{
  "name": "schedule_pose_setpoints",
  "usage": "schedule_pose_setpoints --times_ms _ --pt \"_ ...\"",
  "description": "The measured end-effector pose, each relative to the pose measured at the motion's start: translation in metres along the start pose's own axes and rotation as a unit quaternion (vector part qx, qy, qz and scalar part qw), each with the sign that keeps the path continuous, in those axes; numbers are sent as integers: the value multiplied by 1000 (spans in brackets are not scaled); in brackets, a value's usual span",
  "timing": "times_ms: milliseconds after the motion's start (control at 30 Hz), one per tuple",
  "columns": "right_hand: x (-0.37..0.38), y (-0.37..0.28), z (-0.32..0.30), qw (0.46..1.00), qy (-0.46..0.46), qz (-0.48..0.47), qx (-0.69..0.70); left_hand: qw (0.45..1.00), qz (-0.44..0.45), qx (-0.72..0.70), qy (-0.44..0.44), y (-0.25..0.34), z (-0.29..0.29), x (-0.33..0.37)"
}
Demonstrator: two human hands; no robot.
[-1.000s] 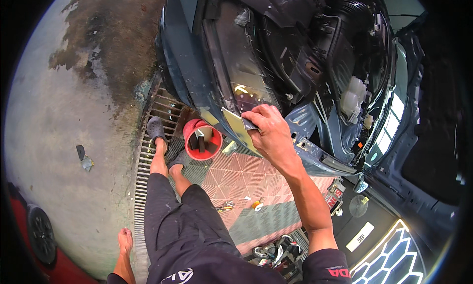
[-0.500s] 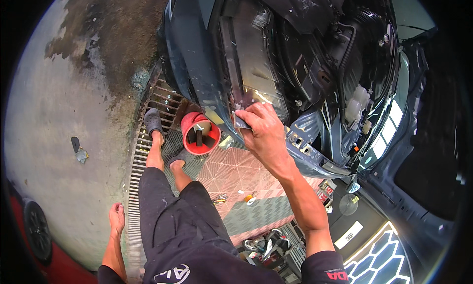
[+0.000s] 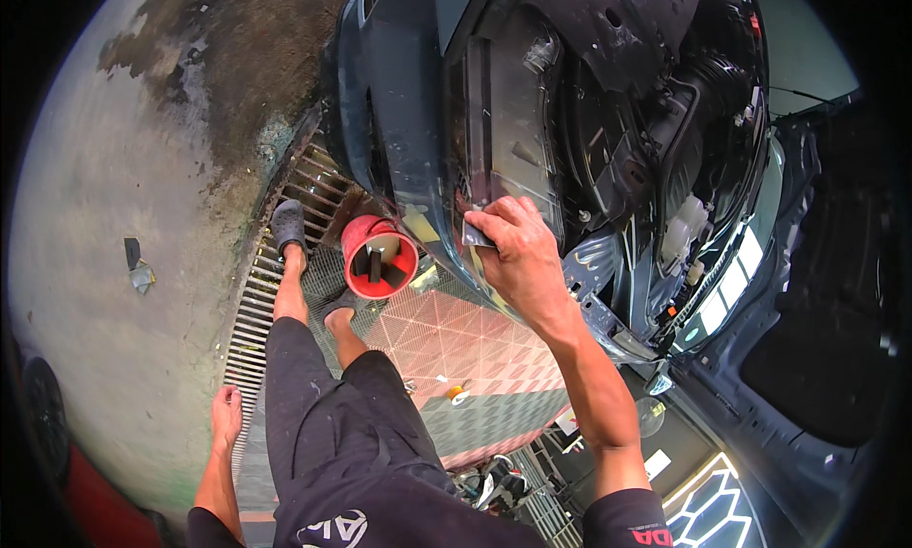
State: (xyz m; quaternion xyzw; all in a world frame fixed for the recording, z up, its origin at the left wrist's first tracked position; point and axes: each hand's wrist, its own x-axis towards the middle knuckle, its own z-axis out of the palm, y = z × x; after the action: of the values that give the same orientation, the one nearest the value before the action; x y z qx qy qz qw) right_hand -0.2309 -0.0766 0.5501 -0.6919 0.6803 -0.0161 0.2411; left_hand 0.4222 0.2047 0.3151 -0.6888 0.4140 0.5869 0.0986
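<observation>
My right hand (image 3: 521, 252) presses a small flat grey pad (image 3: 475, 233) against the front edge of a dark teal car body (image 3: 399, 121), beside a glossy dark panel (image 3: 513, 121). The fingers are closed on the pad. My left hand (image 3: 226, 415) hangs at my side at the lower left, holds nothing and has its fingers loose. The engine bay (image 3: 655, 159) lies open above my right hand.
A red bucket (image 3: 380, 256) with tools in it stands by my feet under the car's edge. I stand on a metal floor grate (image 3: 252, 311) next to red patterned floor tiles (image 3: 465, 339). A scrap (image 3: 138, 268) lies on the concrete at left. Tools (image 3: 499, 486) lie low in the middle.
My right hand stays on the car's front edge with the pad, shifting only slightly. My left hand has risen a little in the picture as the view tilted.
</observation>
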Motion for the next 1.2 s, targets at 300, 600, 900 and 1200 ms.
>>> schedule_pose_setpoints --times_ms 300,600,900,1200 --pt "-19 6 -15 999 -34 27 -5 996 -77 -35 -16 21 17 -5" --pt "-40 10 -17 999 -13 32 -8 1000 -3 27 12 42 5 -5" --pt "-53 17 -4 998 40 25 -41 980 180 -42 80 242 43 37" --pt "-211 43 -91 984 80 144 -74 750 629 123 160 528 137 -8"
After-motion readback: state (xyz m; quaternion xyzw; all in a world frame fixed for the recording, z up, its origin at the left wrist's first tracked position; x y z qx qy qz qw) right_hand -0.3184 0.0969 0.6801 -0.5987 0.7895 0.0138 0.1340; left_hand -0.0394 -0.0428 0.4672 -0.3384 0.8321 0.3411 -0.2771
